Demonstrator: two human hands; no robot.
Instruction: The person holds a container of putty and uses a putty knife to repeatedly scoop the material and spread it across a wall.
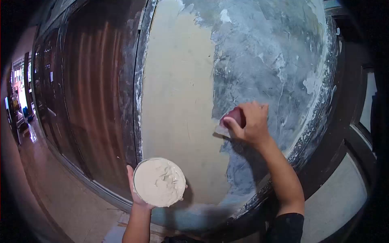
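Observation:
My right hand [252, 123] grips the dark red handle of a putty knife [222, 130], its pale blade against the wall. The blade lies at the ragged edge between a smooth cream putty coat [178, 85] and the bare, mottled grey wall [259, 60]. Lower left, my left hand [139, 196] supports a round bowl [136, 191] from beneath and the side. Thick cream putty [156, 182] fills it close to the rim, with a rough, scooped patch on its right half. Some putty clings to the bowl's outer right edge.
Left of the coated strip stands a dark frame edge [135, 81] beside reddish-brown panelling [93, 93]. A dark door with pale panels [340, 198] is at the right. Tiled floor [69, 174] runs along the lower left towards a bright opening [19, 81].

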